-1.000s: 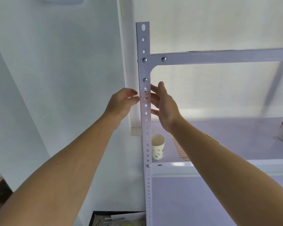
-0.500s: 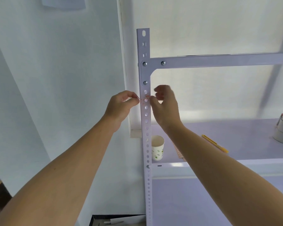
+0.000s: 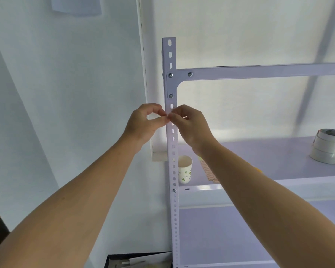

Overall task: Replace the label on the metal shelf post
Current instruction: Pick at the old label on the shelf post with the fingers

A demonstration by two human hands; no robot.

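Observation:
The white perforated metal shelf post (image 3: 170, 55) stands upright in the middle of the head view. My left hand (image 3: 143, 124) and my right hand (image 3: 191, 124) meet at the post's left edge, just below its third bolt. Each hand has thumb and forefinger pinched, and the fingertips of both touch one another. The small pale label they pinch is almost fully hidden between them.
A paper cup (image 3: 185, 169) and a pinkish sheet of labels (image 3: 209, 173) lie on the white shelf board (image 3: 269, 161) behind my right forearm. Stacked tape rolls (image 3: 327, 147) sit at the right. The upper cross beam (image 3: 259, 70) is bolted to the post. A dark box (image 3: 139, 261) sits below.
My right hand went from flat and open against the post to a pinch. Both pinches have closed together at the post's left edge. The view tilted slightly upward.

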